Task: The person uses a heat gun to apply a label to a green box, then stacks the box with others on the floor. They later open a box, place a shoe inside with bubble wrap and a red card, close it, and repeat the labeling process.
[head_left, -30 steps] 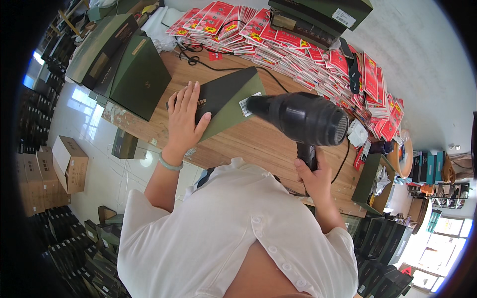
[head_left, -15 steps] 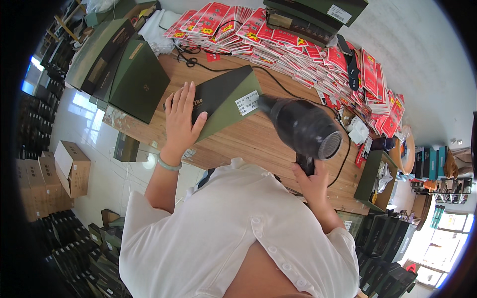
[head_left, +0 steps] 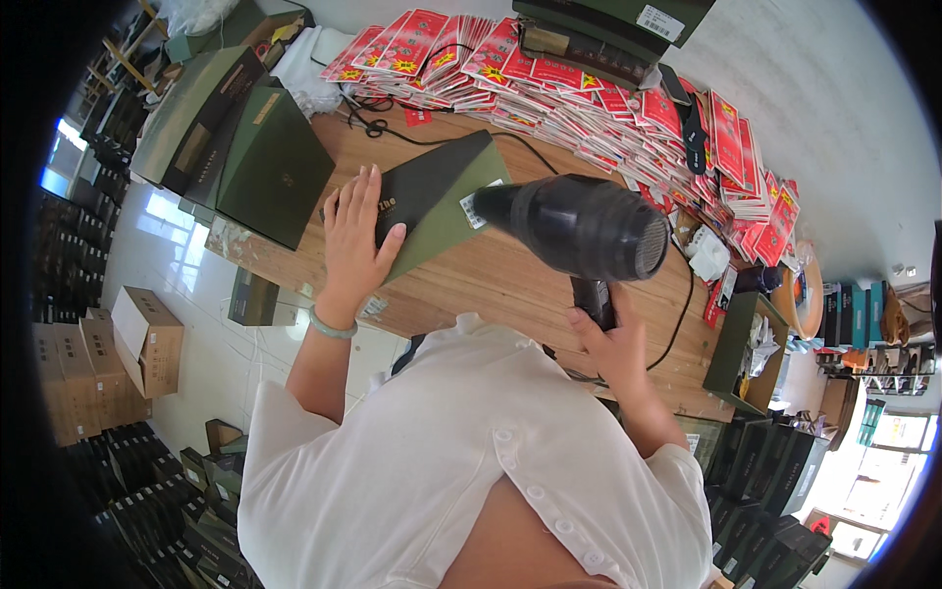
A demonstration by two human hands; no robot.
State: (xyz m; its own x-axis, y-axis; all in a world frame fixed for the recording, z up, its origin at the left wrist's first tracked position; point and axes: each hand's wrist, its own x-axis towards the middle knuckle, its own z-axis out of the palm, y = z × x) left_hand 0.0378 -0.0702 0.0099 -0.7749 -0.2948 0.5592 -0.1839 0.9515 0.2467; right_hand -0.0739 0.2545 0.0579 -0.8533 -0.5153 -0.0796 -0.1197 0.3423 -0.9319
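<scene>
A black hair dryer (head_left: 579, 224) is gripped by its handle in my right hand (head_left: 615, 339). Its nozzle points left, right over the white label (head_left: 470, 210) on the end of a dark green shoe box (head_left: 432, 191), and covers part of that label. Whether nozzle and box touch I cannot tell. My left hand (head_left: 356, 236) lies on the left part of the box, fingers stretched out and thumb apart, steadying nothing else. The box rests on the wooden table (head_left: 471, 285).
Red printed packets (head_left: 549, 83) lie heaped along the table's back. More green boxes (head_left: 275, 167) stand at the left, and an open box (head_left: 751, 353) holding wrappings at the right. A black cord (head_left: 677, 329) runs across the right side. Cardboard cartons (head_left: 147, 339) sit on the floor.
The hair dryer has moved left and a little up, so its nozzle now hides part of the label. My left hand and the box have barely moved.
</scene>
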